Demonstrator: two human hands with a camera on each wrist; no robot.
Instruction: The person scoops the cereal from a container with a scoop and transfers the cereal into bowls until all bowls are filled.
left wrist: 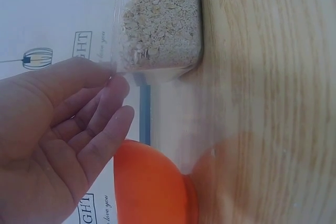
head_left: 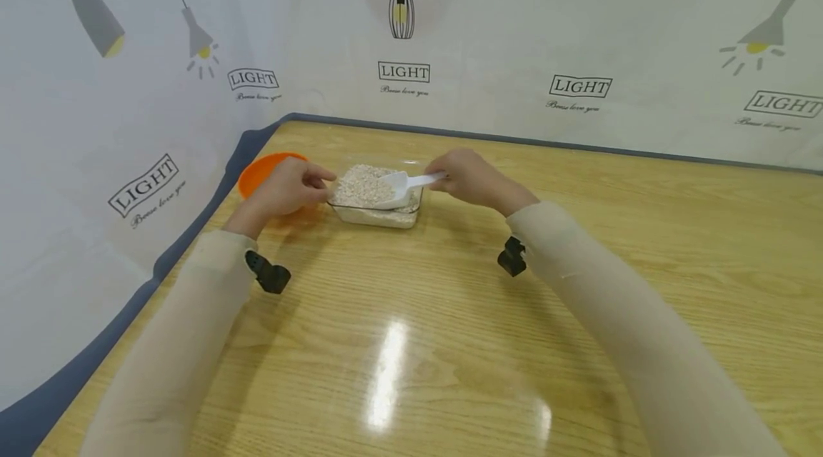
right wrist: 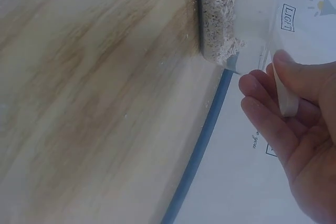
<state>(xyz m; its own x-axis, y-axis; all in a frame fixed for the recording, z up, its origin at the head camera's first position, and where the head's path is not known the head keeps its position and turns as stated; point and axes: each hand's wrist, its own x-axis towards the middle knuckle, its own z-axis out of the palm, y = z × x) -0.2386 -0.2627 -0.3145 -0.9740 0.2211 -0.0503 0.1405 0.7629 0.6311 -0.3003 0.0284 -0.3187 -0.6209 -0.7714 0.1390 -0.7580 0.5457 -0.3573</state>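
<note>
A clear rectangular container [head_left: 376, 217] of oat flakes [head_left: 361, 186] stands on the table. My right hand [head_left: 464, 175] grips the handle of a white scoop [head_left: 400, 189] from the right side. The scoop's bowl lies in the oats, tilted down to the left. In the right wrist view, the scoop's handle [right wrist: 286, 98] runs between thumb and fingers. My left hand [head_left: 287, 186] pinches the container's left rim between thumb and forefinger, while its other fingers are loosely bent. In the left wrist view, oats [left wrist: 163, 24] are heaped behind the clear wall.
An orange bowl [head_left: 257, 173] sits just left of the container, partly hidden behind my left hand. The wooden table [head_left: 450, 343] meets a printed wall covering [head_left: 489, 36] at the back and left. A dark blue strip [head_left: 411, 130] follows that edge.
</note>
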